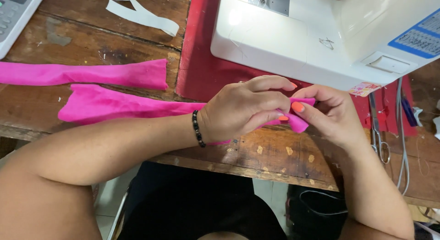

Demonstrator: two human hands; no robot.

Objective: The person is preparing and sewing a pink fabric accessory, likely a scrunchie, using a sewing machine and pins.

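Note:
A long strip of bright pink fabric (114,104) lies across the wooden table (82,43), running from the left toward my hands. My left hand (245,107) and my right hand (327,114) meet over its right end (299,123) and pinch it between fingertips and thumbs. The pinched end is folded and lifted slightly off the table. A dark bead bracelet (197,127) sits on my left wrist.
A white sewing machine (321,33) stands on a red mat (197,61) just beyond my hands. A second pink strip (87,74) lies farther left. White tape (142,13), a grey device (13,15), scissors (378,134) and cables (403,148) are around.

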